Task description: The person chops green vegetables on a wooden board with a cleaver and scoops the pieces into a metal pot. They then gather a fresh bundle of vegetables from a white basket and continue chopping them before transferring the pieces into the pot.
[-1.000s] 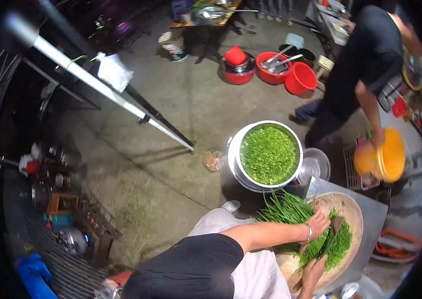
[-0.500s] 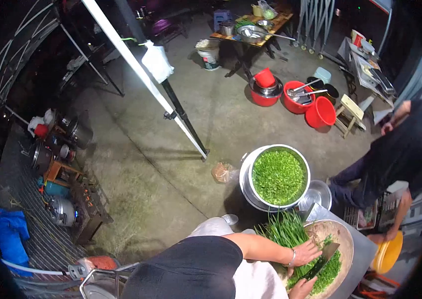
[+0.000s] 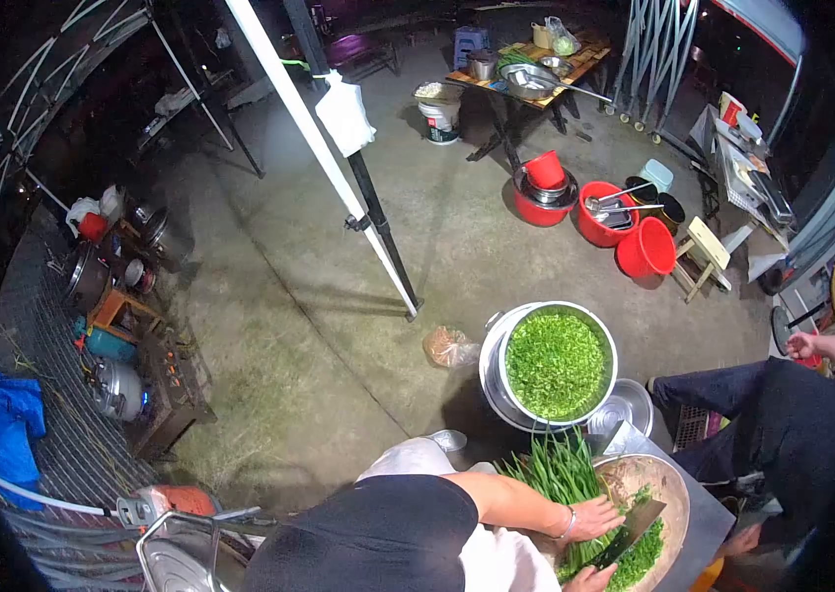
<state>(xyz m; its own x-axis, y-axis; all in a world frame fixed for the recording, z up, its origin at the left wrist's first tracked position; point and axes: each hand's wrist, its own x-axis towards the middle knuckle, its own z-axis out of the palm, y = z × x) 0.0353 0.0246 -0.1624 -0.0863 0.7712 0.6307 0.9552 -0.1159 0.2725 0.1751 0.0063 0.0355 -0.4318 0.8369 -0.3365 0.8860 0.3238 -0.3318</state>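
Note:
My left hand [image 3: 593, 517], with a bracelet at the wrist, presses down on a bunch of long green chives [image 3: 558, 472], its fingers gathered over them. My right hand [image 3: 591, 578], at the bottom edge and partly cut off, grips a cleaver [image 3: 633, 533]. The blade lies beside my left fingers, over chopped greens [image 3: 646, 558]. Under all this is a round wooden chopping board [image 3: 676, 493] on a metal surface [image 3: 712, 501]. Just beyond the board stands a large pot [image 3: 611, 333] filled with finely chopped greens [image 3: 556, 365].
A co-worker in dark clothes [image 3: 783, 424] bends close on the right. A metal basin [image 3: 639, 403] sits beside the pot, a bag [image 3: 449, 347] on its left. Red tubs [image 3: 646, 247] and a wooden stool [image 3: 704, 252] stand farther off. A slanting white pole [image 3: 314, 128] crosses ahead.
My view has shifted slightly. The co-worker has bent lower on the right, and the yellow bucket by their hand is now mostly out of sight. My hands stay at the board with cleaver and chives.

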